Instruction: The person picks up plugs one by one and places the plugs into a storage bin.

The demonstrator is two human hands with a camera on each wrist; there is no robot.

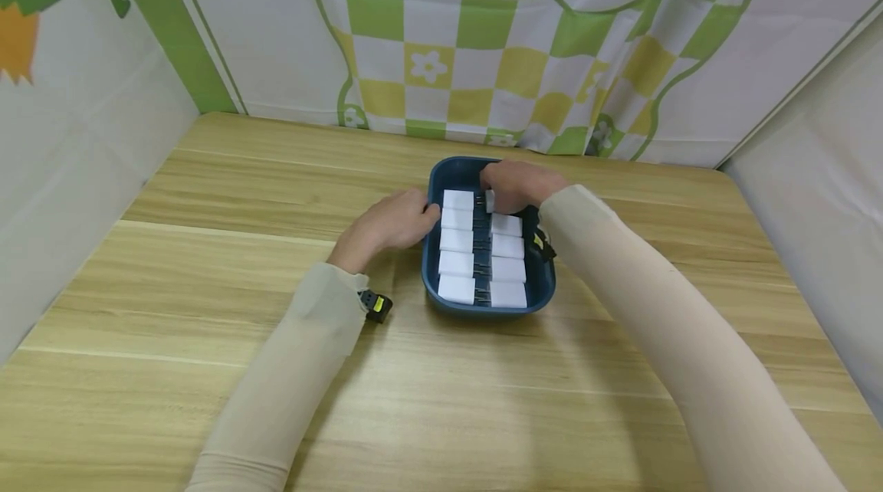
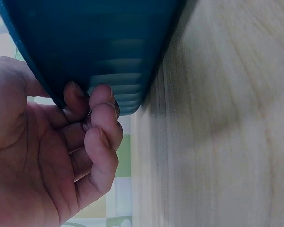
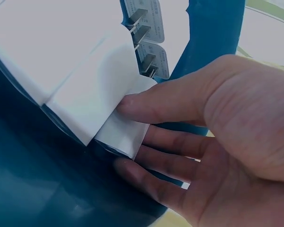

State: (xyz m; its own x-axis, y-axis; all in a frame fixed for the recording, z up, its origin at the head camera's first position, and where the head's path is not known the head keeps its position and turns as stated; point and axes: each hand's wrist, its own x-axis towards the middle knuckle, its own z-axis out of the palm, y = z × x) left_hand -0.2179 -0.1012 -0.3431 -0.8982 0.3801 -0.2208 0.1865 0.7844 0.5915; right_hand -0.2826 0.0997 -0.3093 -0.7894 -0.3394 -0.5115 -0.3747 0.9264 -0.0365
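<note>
A dark blue plastic bin [image 1: 490, 312] holds two columns of white plug-in chargers [image 1: 457, 241], their metal prongs [image 3: 141, 34] facing inward between the columns. My left hand [image 1: 400, 220] grips the bin's left rim; in the left wrist view its index finger and thumb close over the edge, with the other fingers curled outside the wall. At the far end of the right column, my right hand [image 1: 517, 184] reaches inside the bin. There it pinches a white charger [image 3: 125, 135] between thumb and fingers, right beside the neighbouring charger [image 3: 94, 90].
The bin stands on a wood-grain table [image 1: 276, 300]. Behind the table hangs a green, yellow and white checked curtain [image 1: 469, 55], with pale fabric walls [image 1: 814, 132] at the sides. Each wrist carries a small black strapped device [image 1: 375, 306].
</note>
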